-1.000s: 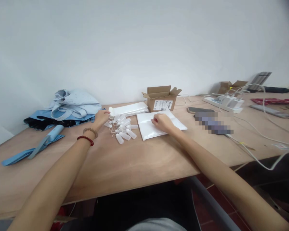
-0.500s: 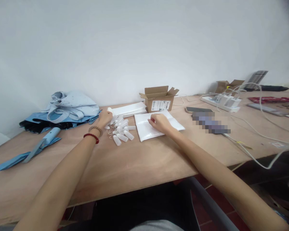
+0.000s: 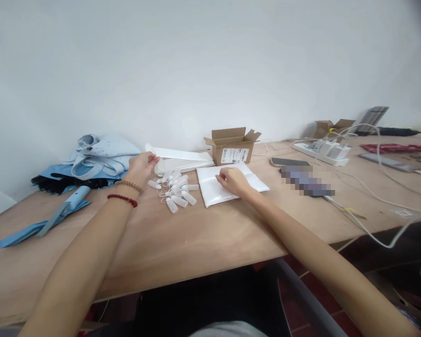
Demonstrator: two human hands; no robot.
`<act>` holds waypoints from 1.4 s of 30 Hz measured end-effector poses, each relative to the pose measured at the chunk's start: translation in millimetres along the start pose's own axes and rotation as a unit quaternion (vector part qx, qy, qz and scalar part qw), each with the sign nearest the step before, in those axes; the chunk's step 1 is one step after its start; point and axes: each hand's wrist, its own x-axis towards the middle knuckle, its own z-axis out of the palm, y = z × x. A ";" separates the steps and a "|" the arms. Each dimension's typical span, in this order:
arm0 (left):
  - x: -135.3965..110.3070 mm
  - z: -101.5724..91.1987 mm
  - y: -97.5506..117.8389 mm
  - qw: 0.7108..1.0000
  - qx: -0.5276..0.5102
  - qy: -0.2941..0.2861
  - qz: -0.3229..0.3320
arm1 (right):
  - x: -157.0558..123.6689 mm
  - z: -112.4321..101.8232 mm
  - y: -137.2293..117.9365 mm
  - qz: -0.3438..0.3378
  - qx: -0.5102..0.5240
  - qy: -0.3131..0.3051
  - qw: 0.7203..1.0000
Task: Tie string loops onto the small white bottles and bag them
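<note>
My left hand (image 3: 142, 167) pinches the end of a flat white bag (image 3: 177, 153) and holds it raised off the long stack of white bags (image 3: 185, 164) behind the bottles. A heap of several small white squeeze bottles (image 3: 175, 189) lies just right of that hand. My right hand (image 3: 232, 180) rests with curled fingers on a pile of flat white pouches (image 3: 228, 184) in the middle of the wooden table (image 3: 196, 234); whether it grips one I cannot tell.
An open cardboard box (image 3: 232, 146) stands behind the pouches. Light blue clothing (image 3: 103, 157) and a folded blue umbrella (image 3: 45, 222) lie at the left. Phones (image 3: 289, 162), a power strip (image 3: 323, 150) and white cables (image 3: 365, 206) spread over the right side.
My left hand has lifted one white bag up off the stack at its left end. My right hand has stayed on the pouches.
</note>
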 end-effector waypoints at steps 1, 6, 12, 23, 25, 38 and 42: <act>-6.6 -0.1 1.2 0.999 -0.025 -0.011 -0.020 | -0.5 0.1 -0.2 -0.004 0.003 0.013 1.000; -54.5 -2.0 -4.7 0.988 -0.123 -0.079 -0.057 | -4.9 -2.1 -8.1 -0.085 0.001 0.126 0.988; -103.7 -3.0 -9.0 0.962 -0.072 -0.257 -0.059 | -10.7 1.8 -25.2 -0.126 -0.090 0.178 0.972; -105.9 -12.0 -24.3 0.881 0.042 -0.465 -0.081 | -15.8 2.6 -34.8 -0.162 -0.087 0.090 0.979; -102.5 -14.9 -26.3 0.863 0.066 -0.495 -0.078 | -17.2 4.0 -39.1 -0.163 -0.061 0.074 0.982; -99.3 -13.5 -25.5 0.910 0.107 -0.388 -0.098 | -18.6 8.8 -44.1 -0.189 0.032 0.055 0.980; -95.1 -13.5 -29.1 0.925 0.137 -0.349 -0.054 | -18.0 8.9 -42.4 -0.210 0.023 0.068 0.975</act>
